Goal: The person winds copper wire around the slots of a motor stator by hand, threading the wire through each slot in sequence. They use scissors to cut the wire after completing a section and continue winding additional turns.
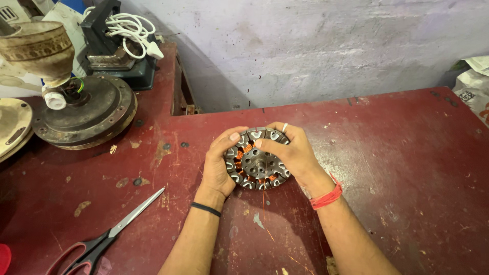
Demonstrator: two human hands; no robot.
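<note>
A round metal fan stator [258,164] with copper wire windings in its slots stands tilted on the dark red table [397,153]. My left hand [219,165] cups its left rim, thumb on the top edge. My right hand [293,153] grips the right and top rim, with thumb and forefinger pressing near the copper winding at the upper middle. A thin strand of copper wire [264,199] hangs down from the stator onto the table. A black band is on my left wrist, a red thread on my right.
Scissors with red and black handles [97,239] lie at the lower left. A dusty ceiling fan motor [86,114] with its cup-shaped cover sits at the far left. Behind it stands a dark device with a coiled white cable [133,30]. A wall is close behind.
</note>
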